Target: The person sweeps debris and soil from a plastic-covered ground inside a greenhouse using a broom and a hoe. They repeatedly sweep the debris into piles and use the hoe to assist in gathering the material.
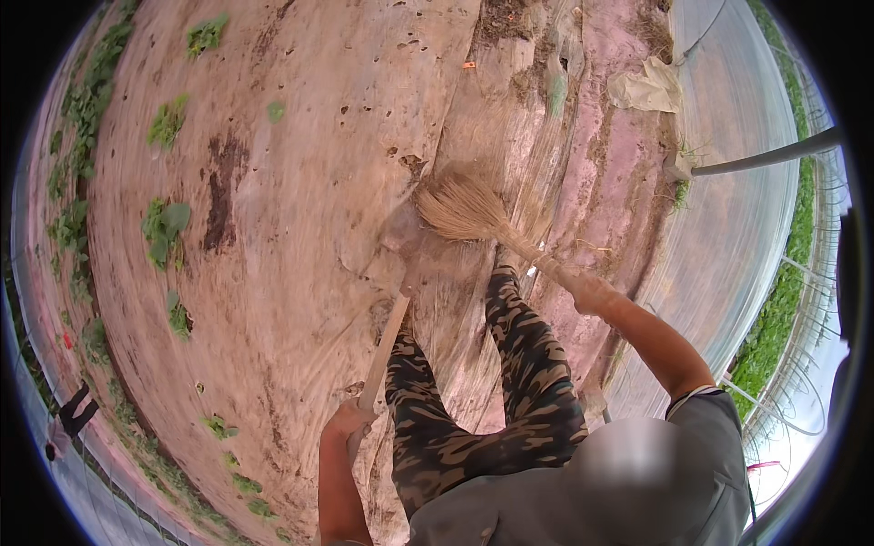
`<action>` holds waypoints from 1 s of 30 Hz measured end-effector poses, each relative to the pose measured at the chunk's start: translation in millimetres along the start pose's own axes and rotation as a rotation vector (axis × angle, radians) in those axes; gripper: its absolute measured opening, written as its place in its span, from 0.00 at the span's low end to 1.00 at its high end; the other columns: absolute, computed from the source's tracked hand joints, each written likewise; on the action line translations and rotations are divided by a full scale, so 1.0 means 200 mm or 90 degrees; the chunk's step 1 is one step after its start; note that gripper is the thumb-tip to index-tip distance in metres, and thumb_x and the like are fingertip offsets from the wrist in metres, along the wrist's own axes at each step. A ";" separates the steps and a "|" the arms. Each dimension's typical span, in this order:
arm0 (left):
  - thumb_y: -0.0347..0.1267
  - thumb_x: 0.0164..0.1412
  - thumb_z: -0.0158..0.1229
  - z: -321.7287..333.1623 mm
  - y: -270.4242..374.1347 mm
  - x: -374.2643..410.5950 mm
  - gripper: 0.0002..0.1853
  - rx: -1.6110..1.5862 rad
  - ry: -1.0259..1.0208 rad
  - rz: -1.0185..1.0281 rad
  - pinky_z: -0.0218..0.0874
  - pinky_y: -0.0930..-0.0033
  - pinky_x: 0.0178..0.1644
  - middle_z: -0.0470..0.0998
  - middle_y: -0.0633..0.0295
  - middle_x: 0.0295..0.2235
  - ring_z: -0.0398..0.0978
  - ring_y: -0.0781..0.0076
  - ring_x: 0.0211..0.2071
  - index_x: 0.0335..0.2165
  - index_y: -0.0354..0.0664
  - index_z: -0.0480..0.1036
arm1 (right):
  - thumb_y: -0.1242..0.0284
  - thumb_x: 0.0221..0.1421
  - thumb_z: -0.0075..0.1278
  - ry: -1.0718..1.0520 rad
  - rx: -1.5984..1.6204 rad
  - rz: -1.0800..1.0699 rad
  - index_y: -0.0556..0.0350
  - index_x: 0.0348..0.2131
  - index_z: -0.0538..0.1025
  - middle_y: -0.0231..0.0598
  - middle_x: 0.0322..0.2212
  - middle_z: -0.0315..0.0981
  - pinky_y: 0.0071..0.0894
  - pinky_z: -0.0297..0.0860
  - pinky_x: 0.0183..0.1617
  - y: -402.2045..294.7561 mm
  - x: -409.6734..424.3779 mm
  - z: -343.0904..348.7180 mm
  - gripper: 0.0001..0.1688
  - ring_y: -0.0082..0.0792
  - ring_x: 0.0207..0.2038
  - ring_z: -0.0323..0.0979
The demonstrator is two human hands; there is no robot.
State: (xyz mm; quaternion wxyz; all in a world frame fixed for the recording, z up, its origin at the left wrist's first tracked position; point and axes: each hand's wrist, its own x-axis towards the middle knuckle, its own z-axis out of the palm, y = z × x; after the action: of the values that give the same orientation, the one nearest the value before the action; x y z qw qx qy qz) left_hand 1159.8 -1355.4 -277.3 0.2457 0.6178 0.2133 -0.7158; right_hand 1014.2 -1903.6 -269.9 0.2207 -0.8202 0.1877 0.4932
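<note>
My left hand grips the wooden handle of a shovel. Its dusty blade lies low at the ground sheet, blurred and close in colour to the soil, so its outline is hard to make out. In my right hand is the bound handle of a straw broom. The broom slants down to the left, its fanned bristles on the sheet just beside the shovel blade. Both tools meet in front of my feet, which stand apart on the dirty plastic ground sheet.
Green plants grow through the sheet in a row at left. A grey post on a block rises at right beside a clear plastic wall. A crumpled pale sheet lies near it. Another person is far off at lower left.
</note>
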 end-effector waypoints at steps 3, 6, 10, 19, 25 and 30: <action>0.25 0.43 0.57 -0.11 -0.02 0.03 0.12 -0.016 -0.024 0.014 0.58 0.69 0.17 0.69 0.61 0.18 0.66 0.71 0.13 0.31 0.34 0.68 | 0.82 0.40 0.46 0.056 0.032 0.080 0.46 0.61 0.52 0.62 0.32 0.72 0.53 0.66 0.42 0.05 -0.22 -0.11 0.47 0.59 0.39 0.71; 0.25 0.43 0.57 -0.14 -0.01 0.01 0.13 -0.016 -0.026 0.020 0.58 0.67 0.16 0.69 0.60 0.18 0.67 0.70 0.13 0.31 0.32 0.67 | 0.83 0.40 0.46 0.222 0.088 0.096 0.47 0.60 0.54 0.61 0.33 0.73 0.51 0.66 0.43 0.13 -0.16 -0.03 0.46 0.59 0.39 0.71; 0.24 0.42 0.56 -0.15 -0.06 0.07 0.12 0.000 0.053 0.004 0.58 0.66 0.16 0.69 0.59 0.17 0.67 0.70 0.13 0.30 0.31 0.67 | 0.80 0.47 0.44 0.313 0.147 0.173 0.55 0.58 0.56 0.63 0.37 0.71 0.51 0.66 0.44 -0.06 0.26 -0.13 0.38 0.59 0.41 0.70; 0.26 0.42 0.56 -0.14 -0.20 0.16 0.17 0.059 0.103 -0.005 0.60 0.64 0.17 0.71 0.57 0.17 0.69 0.68 0.14 0.35 0.29 0.69 | 0.78 0.48 0.45 0.057 -0.079 0.026 0.50 0.60 0.52 0.59 0.32 0.73 0.48 0.69 0.42 -0.23 0.14 0.03 0.40 0.56 0.38 0.73; 0.26 0.42 0.54 -0.24 -0.03 0.07 0.15 0.305 0.189 0.016 0.66 0.61 0.23 0.75 0.47 0.21 0.76 0.61 0.20 0.32 0.27 0.71 | 0.79 0.40 0.48 0.215 0.153 0.091 0.52 0.61 0.52 0.60 0.32 0.72 0.46 0.69 0.40 0.02 -0.06 0.15 0.47 0.54 0.36 0.73; 0.27 0.42 0.56 -0.49 -0.04 0.17 0.17 0.396 0.198 0.018 0.68 0.63 0.24 0.76 0.43 0.25 0.77 0.59 0.22 0.33 0.26 0.71 | 0.78 0.42 0.50 0.110 0.461 0.182 0.58 0.58 0.48 0.54 0.30 0.71 0.38 0.71 0.28 -0.27 0.46 0.59 0.46 0.45 0.27 0.74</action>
State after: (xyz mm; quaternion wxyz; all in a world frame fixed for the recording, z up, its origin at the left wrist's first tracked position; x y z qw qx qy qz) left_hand 1227.5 -1292.8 -325.9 0.0202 0.7677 0.0112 -0.6404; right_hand 996.6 -1802.5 -391.3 0.4080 -0.6937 0.4795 0.3499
